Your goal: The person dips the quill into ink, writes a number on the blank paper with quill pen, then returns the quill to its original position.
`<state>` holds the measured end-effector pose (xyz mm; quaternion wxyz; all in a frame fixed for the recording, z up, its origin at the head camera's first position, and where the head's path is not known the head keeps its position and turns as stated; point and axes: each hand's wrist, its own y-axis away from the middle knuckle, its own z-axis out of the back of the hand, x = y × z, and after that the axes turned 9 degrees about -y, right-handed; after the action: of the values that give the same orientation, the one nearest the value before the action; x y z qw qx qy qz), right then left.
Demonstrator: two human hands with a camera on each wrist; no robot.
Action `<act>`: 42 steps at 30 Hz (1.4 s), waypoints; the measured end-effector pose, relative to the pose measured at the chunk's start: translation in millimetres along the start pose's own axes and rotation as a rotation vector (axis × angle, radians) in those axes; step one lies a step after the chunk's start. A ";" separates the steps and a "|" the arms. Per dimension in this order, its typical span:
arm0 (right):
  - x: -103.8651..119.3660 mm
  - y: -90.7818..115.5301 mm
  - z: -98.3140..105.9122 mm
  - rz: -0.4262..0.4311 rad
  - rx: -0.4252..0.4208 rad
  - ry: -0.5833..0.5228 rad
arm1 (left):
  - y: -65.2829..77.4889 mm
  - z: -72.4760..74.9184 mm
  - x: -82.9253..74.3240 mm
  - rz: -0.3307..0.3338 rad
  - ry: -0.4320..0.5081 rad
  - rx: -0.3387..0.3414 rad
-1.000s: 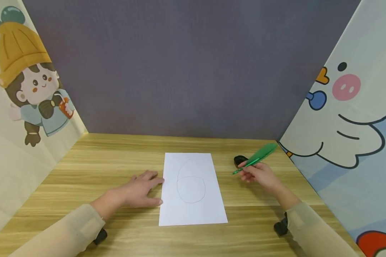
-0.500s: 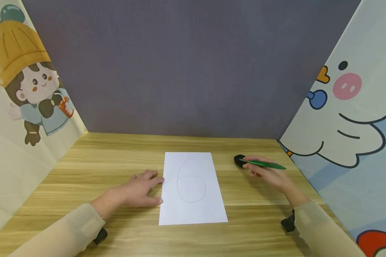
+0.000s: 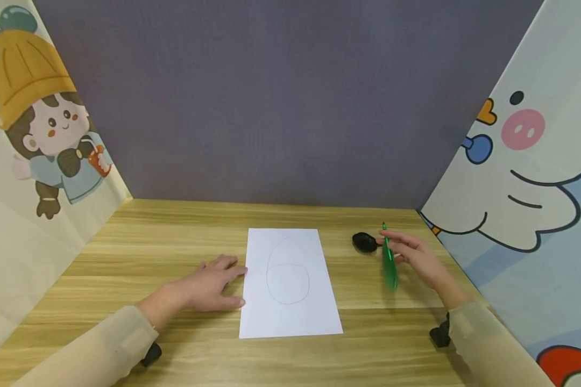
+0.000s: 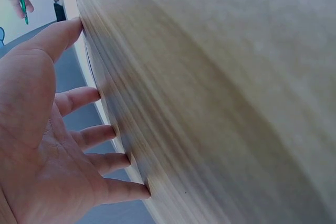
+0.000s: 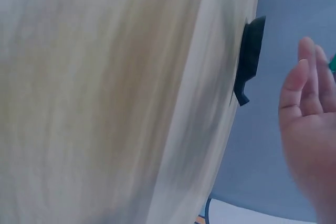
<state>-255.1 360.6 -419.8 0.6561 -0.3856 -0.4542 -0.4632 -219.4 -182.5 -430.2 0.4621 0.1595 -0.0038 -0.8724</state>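
A white sheet of paper [image 3: 290,321] lies on the table, bearing a thin pencil-like outline of a rounded shape with a curved point above. My left hand [image 3: 210,287] rests flat at its left edge, fingers spread, thumb and fingertip at the border. Right of the paper, my right hand [image 3: 421,263] pinches a green feather-shaped pen [image 3: 390,271] between thumb and fingers, its narrow end pointing away and its feather end towards me. Just left of those fingertips sits a small black rounded object [image 3: 365,242]. In the right wrist view only a bit of the green pen [image 5: 333,64] shows.
The wood-grain table [image 3: 174,236] ends at a grey-purple panel [image 3: 281,107] behind. Cartoon-printed walls [image 3: 557,215] close in both sides. A black wrist strap piece [image 3: 440,332] shows under the right sleeve.
The green pen has swung round in my right hand, its feather end turning from far right to towards me. That hand has shifted slightly right, exposing more of the black object. My left hand stays put.
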 end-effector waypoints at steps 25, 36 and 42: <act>-25.0 -18.7 28.3 -0.212 -0.033 0.353 | -0.4 0.1 0.9 -0.002 -0.001 0.005; -29.5 -22.9 21.9 -0.242 -0.041 0.400 | -0.6 1.2 0.3 -0.002 0.001 0.005; -28.3 -19.6 20.3 -0.276 -0.045 0.371 | 0.1 0.7 0.6 -0.009 -0.001 0.004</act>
<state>-283.2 381.4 -439.3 0.6500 -0.2425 -0.3641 -0.6214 -219.8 -183.1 -429.7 0.4578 0.1599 -0.0049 -0.8745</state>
